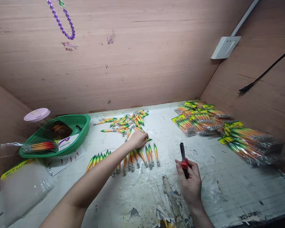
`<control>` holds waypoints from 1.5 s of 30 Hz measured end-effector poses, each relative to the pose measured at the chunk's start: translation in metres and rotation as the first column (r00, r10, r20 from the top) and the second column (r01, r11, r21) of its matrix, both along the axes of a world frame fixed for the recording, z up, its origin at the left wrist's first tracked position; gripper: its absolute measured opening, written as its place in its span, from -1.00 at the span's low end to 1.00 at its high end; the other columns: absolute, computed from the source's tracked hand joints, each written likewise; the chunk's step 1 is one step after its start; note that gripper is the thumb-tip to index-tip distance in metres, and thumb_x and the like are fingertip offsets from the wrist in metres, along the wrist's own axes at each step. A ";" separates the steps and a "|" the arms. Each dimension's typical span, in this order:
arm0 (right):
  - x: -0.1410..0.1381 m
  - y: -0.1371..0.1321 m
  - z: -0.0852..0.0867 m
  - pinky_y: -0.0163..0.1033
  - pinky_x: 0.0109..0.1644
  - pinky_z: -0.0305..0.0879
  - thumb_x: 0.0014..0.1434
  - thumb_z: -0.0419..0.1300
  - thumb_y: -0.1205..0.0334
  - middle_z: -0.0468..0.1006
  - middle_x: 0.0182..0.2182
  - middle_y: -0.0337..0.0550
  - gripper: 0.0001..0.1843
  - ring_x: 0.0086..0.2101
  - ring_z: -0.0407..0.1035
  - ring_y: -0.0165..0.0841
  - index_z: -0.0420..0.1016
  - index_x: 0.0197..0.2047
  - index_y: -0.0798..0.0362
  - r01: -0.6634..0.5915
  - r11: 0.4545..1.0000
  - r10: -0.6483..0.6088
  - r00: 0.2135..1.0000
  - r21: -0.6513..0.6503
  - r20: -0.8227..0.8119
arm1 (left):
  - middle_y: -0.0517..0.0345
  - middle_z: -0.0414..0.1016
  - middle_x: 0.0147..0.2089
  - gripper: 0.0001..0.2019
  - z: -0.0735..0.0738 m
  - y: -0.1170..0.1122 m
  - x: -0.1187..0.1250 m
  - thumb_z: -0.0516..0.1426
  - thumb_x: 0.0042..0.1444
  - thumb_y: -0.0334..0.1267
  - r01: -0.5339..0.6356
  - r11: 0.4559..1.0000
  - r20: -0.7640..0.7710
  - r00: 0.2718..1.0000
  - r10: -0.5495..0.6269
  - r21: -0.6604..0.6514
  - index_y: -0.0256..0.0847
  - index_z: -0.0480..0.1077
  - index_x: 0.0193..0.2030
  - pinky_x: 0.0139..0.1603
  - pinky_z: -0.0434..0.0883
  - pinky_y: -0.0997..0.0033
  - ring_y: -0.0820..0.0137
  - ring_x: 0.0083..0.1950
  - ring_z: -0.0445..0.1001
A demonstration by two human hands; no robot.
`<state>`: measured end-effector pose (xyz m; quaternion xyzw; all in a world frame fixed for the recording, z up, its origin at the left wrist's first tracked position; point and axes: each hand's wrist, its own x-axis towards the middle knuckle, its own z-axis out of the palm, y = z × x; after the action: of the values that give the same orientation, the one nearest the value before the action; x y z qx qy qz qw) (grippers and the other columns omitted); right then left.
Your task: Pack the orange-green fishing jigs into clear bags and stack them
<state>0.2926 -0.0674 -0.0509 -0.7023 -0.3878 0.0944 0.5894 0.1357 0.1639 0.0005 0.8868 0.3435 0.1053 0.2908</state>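
Observation:
My left hand (138, 139) reaches across the worn white table (228, 186) with its fingers closed on one orange-green fishing lure (148, 139). It sits between a loose pile of such lures (125, 122) behind it and a neat row of lures (142, 155) laid side by side in front. My right hand (191, 182) rests nearer to me on the table, wrapped round a small black tool with a red grip (183, 158) whose tip points away from me.
Bagged lure packs with yellow header cards (204, 118) are heaped at the right against the wooden wall. A green basket (61, 133) holding lures and a label stands at the left beside a pink lid (36, 114). Empty clear bags (21, 186) lie front left.

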 end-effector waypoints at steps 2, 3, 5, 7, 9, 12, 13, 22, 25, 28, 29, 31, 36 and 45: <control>0.000 -0.001 0.000 -0.12 -0.06 0.40 0.17 0.18 -0.10 0.35 -0.19 -0.07 -0.59 -0.12 0.36 -0.22 0.64 -0.19 0.07 -0.006 1.000 0.006 1.000 -0.003 0.006 | 0.02 0.48 0.01 -0.78 0.006 -0.002 0.002 0.15 0.25 -0.16 -0.069 0.993 0.070 0.995 0.076 -0.097 -0.24 0.44 -0.06 0.03 0.44 0.09 0.27 -0.01 0.47; 0.001 -0.001 0.000 -0.12 -0.06 0.39 0.18 0.18 -0.10 0.35 -0.18 -0.07 -0.58 -0.12 0.36 -0.21 0.63 -0.19 0.07 -0.009 1.000 0.009 1.000 -0.003 0.010 | 0.02 0.48 0.00 -0.79 0.010 -0.004 0.002 0.16 0.24 -0.18 -0.102 0.983 0.115 0.986 0.121 -0.154 -0.25 0.44 -0.07 0.02 0.44 0.10 0.28 -0.02 0.47; 0.001 -0.002 0.002 -0.12 -0.07 0.39 0.18 0.18 -0.10 0.35 -0.18 -0.06 -0.59 -0.13 0.37 -0.21 0.62 -0.23 0.08 -0.022 1.000 0.022 1.000 -0.005 0.013 | 0.01 0.50 -0.05 -0.81 0.020 -0.011 -0.002 0.17 0.21 -0.22 -0.145 0.946 0.212 0.954 0.211 -0.290 -0.27 0.43 -0.10 -0.01 0.45 0.15 0.30 -0.07 0.49; 0.001 -0.004 0.007 -0.18 -0.18 0.40 0.18 0.18 -0.09 0.37 -0.22 -0.08 -0.62 -0.20 0.38 -0.25 0.59 -0.31 0.07 -0.061 0.998 0.062 0.998 -0.017 0.012 | 0.01 0.51 -0.12 -0.83 0.031 -0.024 -0.008 0.17 0.19 -0.26 -0.132 0.885 0.303 0.908 0.288 -0.446 -0.29 0.42 -0.12 -0.06 0.47 0.24 0.35 -0.15 0.51; -0.001 -0.007 0.016 -0.25 -0.29 0.39 0.19 0.18 -0.05 0.39 -0.28 -0.11 -0.66 -0.30 0.39 -0.31 0.54 -0.37 0.06 -0.139 0.990 0.139 0.990 -0.036 0.007 | 0.01 0.53 -0.17 -0.83 0.041 -0.040 -0.015 0.16 0.17 -0.27 -0.074 0.802 0.372 0.858 0.354 -0.593 -0.29 0.42 -0.14 -0.12 0.47 0.34 0.40 -0.21 0.52; -0.008 -0.014 0.032 -0.30 -0.29 0.40 0.20 0.18 -0.01 0.43 -0.31 -0.13 -0.71 -0.30 0.41 -0.32 0.52 -0.38 0.03 -0.265 0.962 0.265 0.964 -0.060 0.000 | 0.02 0.55 -0.21 -0.80 0.054 -0.064 -0.023 0.21 0.12 -0.24 0.027 0.662 0.426 0.785 0.450 -0.749 -0.28 0.42 -0.15 -0.13 0.47 0.42 0.45 -0.24 0.53; -0.011 -0.017 0.038 -0.30 -0.26 0.40 0.20 0.19 0.00 0.44 -0.30 -0.13 -0.72 -0.28 0.42 -0.31 0.51 -0.39 0.03 -0.305 0.950 0.306 0.952 -0.065 0.003 | 0.02 0.55 -0.22 -0.79 0.057 -0.071 -0.025 0.23 0.10 -0.23 0.059 0.617 0.433 0.765 0.478 -0.785 -0.29 0.43 -0.15 -0.13 0.47 0.44 0.46 -0.24 0.53; -0.030 -0.034 0.068 -0.32 -0.30 0.30 0.27 0.14 0.13 0.42 -0.38 -0.18 -0.76 -0.36 0.36 -0.36 0.43 -0.41 0.02 -0.513 0.849 0.518 0.855 -0.128 0.010 | 0.06 0.58 -0.22 -0.68 0.073 -0.093 -0.032 0.35 -0.05 -0.32 0.228 0.412 0.447 0.681 0.580 -0.882 -0.29 0.51 -0.11 -0.05 0.43 0.44 0.45 -0.19 0.53; -0.024 -0.034 0.075 -0.34 -0.32 0.30 0.28 0.12 0.16 0.40 -0.41 -0.21 -0.75 -0.39 0.35 -0.38 0.36 -0.44 0.02 -0.605 0.774 0.624 0.779 -0.188 0.063 | 0.04 0.58 -0.20 -0.63 0.075 -0.096 -0.036 0.36 -0.07 -0.30 0.274 0.405 0.471 0.690 0.549 -0.872 -0.29 0.52 -0.08 -0.04 0.42 0.39 0.42 -0.19 0.53; -0.015 -0.032 0.087 -0.36 -0.36 0.30 0.29 0.09 0.18 0.36 -0.45 -0.24 -0.72 -0.43 0.34 -0.41 0.30 -0.47 0.02 -0.678 0.694 0.713 0.693 -0.243 0.103 | -0.01 0.58 -0.18 -0.57 0.076 -0.098 -0.040 0.36 -0.05 -0.28 0.322 0.419 0.509 0.712 0.484 -0.849 -0.28 0.49 0.00 -0.07 0.41 0.36 0.38 -0.17 0.54; -0.013 -0.031 0.090 -0.36 -0.37 0.30 0.29 0.08 0.18 0.36 -0.46 -0.24 -0.72 -0.44 0.34 -0.41 0.29 -0.47 0.02 -0.688 0.679 0.727 0.679 -0.256 0.105 | -0.01 0.58 -0.18 -0.55 0.076 -0.099 -0.041 0.36 -0.04 -0.29 0.338 0.424 0.522 0.714 0.466 -0.840 -0.26 0.48 0.03 -0.09 0.41 0.36 0.37 -0.16 0.54; -0.009 -0.030 0.096 -0.35 -0.38 0.31 0.29 0.08 0.18 0.37 -0.46 -0.23 -0.71 -0.44 0.35 -0.40 0.28 -0.48 0.02 -0.695 0.665 0.739 0.664 -0.275 0.109 | 0.03 0.57 -0.20 -0.50 0.077 -0.100 -0.043 0.37 -0.06 -0.32 0.361 0.437 0.546 0.711 0.442 -0.824 -0.22 0.45 0.07 -0.13 0.42 0.37 0.37 -0.17 0.54; 0.001 -0.035 0.092 -0.36 -0.32 0.36 0.27 0.13 0.19 0.43 -0.41 -0.20 -0.77 -0.38 0.41 -0.37 0.35 -0.43 0.01 -0.617 0.727 0.680 0.708 -0.302 0.190 | 0.20 0.52 -0.36 -0.65 0.079 -0.105 -0.055 0.42 -0.16 -0.36 0.267 0.506 0.549 0.619 0.562 -0.820 -0.27 0.48 -0.20 -0.29 0.44 0.52 0.52 -0.36 0.49; -0.019 -0.047 0.089 -0.38 -0.39 0.36 0.27 0.12 0.22 0.40 -0.44 -0.20 -0.77 -0.44 0.37 -0.40 0.31 -0.44 0.00 -0.631 0.720 0.691 0.687 -0.288 0.222 | 0.19 0.45 -0.49 -0.82 0.067 -0.170 -0.066 0.31 -0.02 -0.53 0.181 -0.049 -0.002 0.253 0.968 -0.982 -0.31 0.38 -0.46 -0.40 0.45 0.74 0.62 -0.48 0.47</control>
<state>0.2731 -0.1140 0.0381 -0.5722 -0.6934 0.2244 0.3761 0.0695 -0.0064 0.0672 0.0858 0.4464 0.3742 0.8083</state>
